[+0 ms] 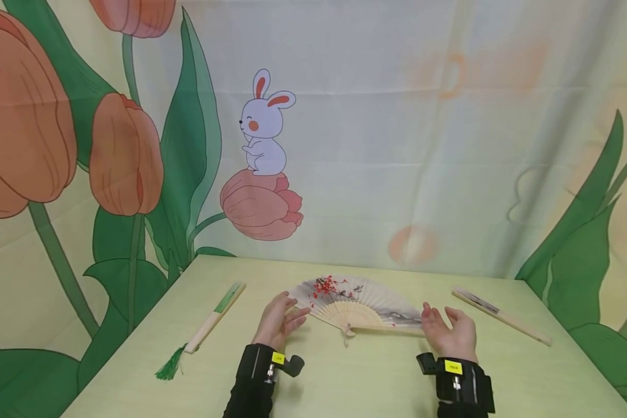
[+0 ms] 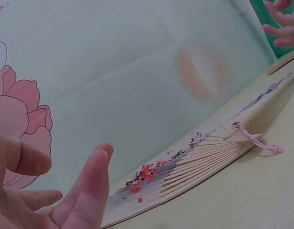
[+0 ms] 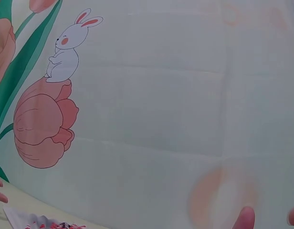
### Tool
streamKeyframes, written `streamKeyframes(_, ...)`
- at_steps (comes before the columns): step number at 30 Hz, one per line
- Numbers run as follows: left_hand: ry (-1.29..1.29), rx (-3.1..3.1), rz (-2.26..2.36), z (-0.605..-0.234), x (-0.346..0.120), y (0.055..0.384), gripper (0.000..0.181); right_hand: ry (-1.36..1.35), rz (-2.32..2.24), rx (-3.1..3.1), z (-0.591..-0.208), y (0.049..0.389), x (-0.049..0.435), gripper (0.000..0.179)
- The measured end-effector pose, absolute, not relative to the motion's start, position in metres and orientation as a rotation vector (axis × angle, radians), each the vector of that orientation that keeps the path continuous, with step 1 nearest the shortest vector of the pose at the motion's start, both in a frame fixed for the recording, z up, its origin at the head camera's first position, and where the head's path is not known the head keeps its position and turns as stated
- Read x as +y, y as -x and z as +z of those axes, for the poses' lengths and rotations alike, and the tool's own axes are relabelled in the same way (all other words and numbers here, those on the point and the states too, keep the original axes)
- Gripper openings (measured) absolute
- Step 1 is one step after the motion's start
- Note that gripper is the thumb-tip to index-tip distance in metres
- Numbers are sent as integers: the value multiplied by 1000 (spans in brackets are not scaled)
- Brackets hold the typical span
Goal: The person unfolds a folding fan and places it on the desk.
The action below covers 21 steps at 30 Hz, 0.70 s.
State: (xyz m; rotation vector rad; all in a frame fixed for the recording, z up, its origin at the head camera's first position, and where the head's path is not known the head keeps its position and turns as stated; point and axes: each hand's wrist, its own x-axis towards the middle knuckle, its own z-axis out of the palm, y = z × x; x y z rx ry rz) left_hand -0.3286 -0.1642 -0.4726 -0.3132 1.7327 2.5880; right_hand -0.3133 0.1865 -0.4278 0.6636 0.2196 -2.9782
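Between the 2 hands lies the spread fan [image 1: 355,299], resting on the pale table [image 1: 366,386]. Its long axis runs left to right, with the painted arc away from the person and the pivot [image 1: 348,330] toward them; a pink cord [image 2: 256,138] trails from that pivot.

At the fan's left end is the left hand [image 1: 277,320], its fingers loosely bent around nothing. At the fan's right end is the right hand [image 1: 451,335], palm turned up, fingers slack and likewise without a grasp. So the fan lies to the right of the left hand and to the left of the right hand, and each hand has 1 corner nearest it. The left hand looks the nearer of the 2 to the pivot. The left wrist view shows the right hand raised above the fan's far end; whether the left fingertips touch their corner, I cannot tell.

Left of the spread fan, beyond the left hand, lies a folded fan [image 1: 215,319] with a green tassel [image 1: 170,366], slanting. Right of it, beyond the right hand, lies another folded fan [image 1: 501,316], slanting the opposite way.
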Motion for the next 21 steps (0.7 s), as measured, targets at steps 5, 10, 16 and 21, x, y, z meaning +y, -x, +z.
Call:
streamKeyframes(5,290,1722,2687,-467,-167,329,52,-628,-2974,244,-425,313,185,63)
streamKeyframes(10,266,1819,2658,-463,-168,329,40,-634,-2972,298,-423,316,183,38)
streamKeyframes(16,202,1970,2539,-460,-162,328,35,-632,-2974,387,-422,317,175,21)
streamKeyframes(21,139,2080,2459,-454,-160,328,33,-584,-2968,436,-421,316,167,16)
